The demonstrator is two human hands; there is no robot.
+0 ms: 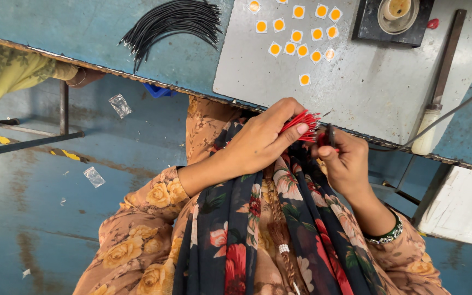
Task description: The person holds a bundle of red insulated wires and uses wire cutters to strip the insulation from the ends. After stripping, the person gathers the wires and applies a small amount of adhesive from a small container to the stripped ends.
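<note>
At the near bench [356, 98] edge, left hand [260, 143] clamps a red wire bundle [301, 123] steady; right hand [345, 164] pinches one dark tool [330, 134] against its ends.

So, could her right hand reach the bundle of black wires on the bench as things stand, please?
Probably not straight away: the right hand is pinching a small dark tool by the red wires, and the black wires lie far across the bench, beyond the left hand.

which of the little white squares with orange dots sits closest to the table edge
The lone square, lying by itself below the cluster of squares on the grey sheet. The others are grouped higher up, farther from the edge.
</note>
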